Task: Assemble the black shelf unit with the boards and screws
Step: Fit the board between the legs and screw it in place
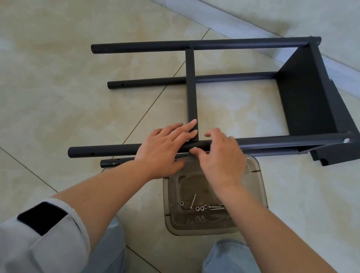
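Both grips on near tube (112, 149): left hand (162, 151) flat, right hand (220, 160) pinching; tray (168, 201) just behind wrists.

free: open floor (49, 68) left of tubes | blocked: clear tray (255, 187) under near tube (107, 149)

Shelf frame (205, 43): matt dark painted metal tubes. Board (304, 91): matt black. Tray (255, 187): smoky translucent plastic. Screws (193, 201): shiny metal. Floor (50, 57): glossy marbled tile.
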